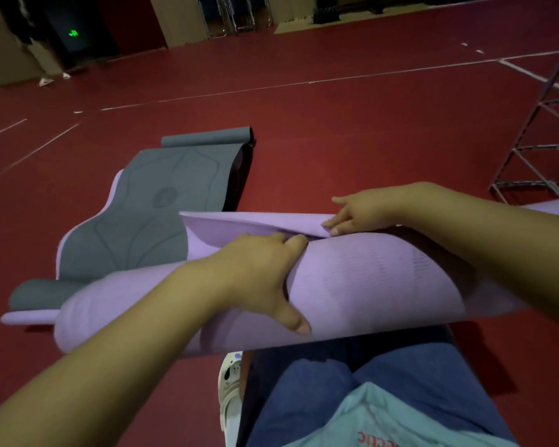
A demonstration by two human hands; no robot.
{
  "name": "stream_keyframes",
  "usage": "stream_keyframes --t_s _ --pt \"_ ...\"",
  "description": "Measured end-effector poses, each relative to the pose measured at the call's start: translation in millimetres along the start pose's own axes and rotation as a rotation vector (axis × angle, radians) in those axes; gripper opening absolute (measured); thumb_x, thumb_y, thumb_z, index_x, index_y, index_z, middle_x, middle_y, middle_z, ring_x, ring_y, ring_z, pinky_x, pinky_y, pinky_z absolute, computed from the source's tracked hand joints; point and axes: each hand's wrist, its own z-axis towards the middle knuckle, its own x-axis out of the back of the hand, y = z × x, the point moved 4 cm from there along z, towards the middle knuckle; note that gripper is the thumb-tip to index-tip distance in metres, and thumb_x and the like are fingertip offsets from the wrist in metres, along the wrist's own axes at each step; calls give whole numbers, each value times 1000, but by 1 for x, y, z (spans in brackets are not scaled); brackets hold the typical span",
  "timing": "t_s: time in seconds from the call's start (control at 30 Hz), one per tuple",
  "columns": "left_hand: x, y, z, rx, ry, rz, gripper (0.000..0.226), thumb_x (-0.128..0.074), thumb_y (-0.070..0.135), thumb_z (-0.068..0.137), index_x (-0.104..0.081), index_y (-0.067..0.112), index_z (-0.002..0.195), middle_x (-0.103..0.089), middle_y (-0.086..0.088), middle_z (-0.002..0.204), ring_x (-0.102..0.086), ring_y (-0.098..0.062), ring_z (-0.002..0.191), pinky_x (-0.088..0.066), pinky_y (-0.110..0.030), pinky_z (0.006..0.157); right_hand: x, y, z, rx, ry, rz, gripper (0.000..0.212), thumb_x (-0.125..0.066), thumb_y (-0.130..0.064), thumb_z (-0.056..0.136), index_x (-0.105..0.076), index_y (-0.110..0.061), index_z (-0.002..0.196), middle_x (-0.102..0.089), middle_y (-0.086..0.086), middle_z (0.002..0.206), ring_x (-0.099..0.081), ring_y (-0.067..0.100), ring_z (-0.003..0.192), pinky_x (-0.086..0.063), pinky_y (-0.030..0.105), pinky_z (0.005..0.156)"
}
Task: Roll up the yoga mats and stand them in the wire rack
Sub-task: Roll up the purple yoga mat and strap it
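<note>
So the purple yoga mat (352,279) is mostly rolled at this point, a fat roll lying crosswise on the red floor (336,140) right in front of the person's knees. The left hand (265,272) is draped over the top of the roll, fingers curled over the far side and thumb pressed on the near face. My guess is that's to keep the roll tight so it doesn't spring back open. The right hand (352,214) sits a bit apart from it, fingers resting on the loose flap that's still sticking out past the roll, probably lining the edge up before the last turn.

A grey mat (162,204) still lies unrolled just beyond, its far end curled up, with a purple edge peeking out along its left side. So that one's waiting its turn.

The wire rack (536,140) stands toward the right edge of the floor, well apart from the roll.
</note>
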Motion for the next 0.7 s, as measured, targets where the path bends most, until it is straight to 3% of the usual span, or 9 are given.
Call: stream_keyframes --t_s 0.07,0.13,0.2,0.27,0.37,0.5,0.7 --pt "0 5 2 -19 9 71 95 -71 74 54 -37 22 126 -55 1 114 -56 -22 98 -46 -36 86 -4 7 5 -101 -72 -96 73 -45 -58 92 -5 -39 150 1 7 160 -14 29 145 -17 39 114" --pt "-4 7 0 -22 35 117 96 -70 75 54 -37 21 126 -55 1 113 -56 -22 97 -46 -37 87 -6 11 13 -135 -62 -232 81 -52 -47 93 4 -38 150 -11 9 159 -22 31 143 -25 43 111" --pt "-9 5 -4 -12 41 89 97 -69 75 55 -35 22 129 -54 1 116 -55 -22 100 -44 -36 90 -2 12 20 -113 76 -305 70 -53 -33 94 -12 -40 150 -31 7 151 -35 31 135 -36 46 103" --pt "-9 0 -3 -6 30 46 98 -71 74 54 -35 23 130 -53 2 117 -55 -22 102 -43 -35 90 14 14 18 -111 319 -313 51 -51 -24 94 -40 -38 142 -44 7 136 -45 30 125 -42 43 94" --pt "-5 -10 9 15 -64 -99 95 -73 75 50 -38 29 126 -55 6 118 -55 -19 104 -45 -35 90 36 26 3 -208 608 -237 36 -61 -26 87 -61 -21 123 -53 11 121 -54 33 112 -46 37 86" --pt "1 -28 25 43 -201 -345 94 -79 67 50 -40 38 130 -54 17 123 -53 -10 111 -44 -33 98 26 31 -18 -208 560 -14 45 -73 -41 76 -64 -21 115 -63 6 115 -57 29 106 -48 35 83" --pt "4 -31 31 11 -189 -353 103 -81 64 51 -36 34 139 -51 15 129 -50 -9 115 -41 -31 102 1 13 -88 107 680 269 36 -69 -48 76 -69 -28 106 -65 -11 99 -60 8 93 -43 22 78"
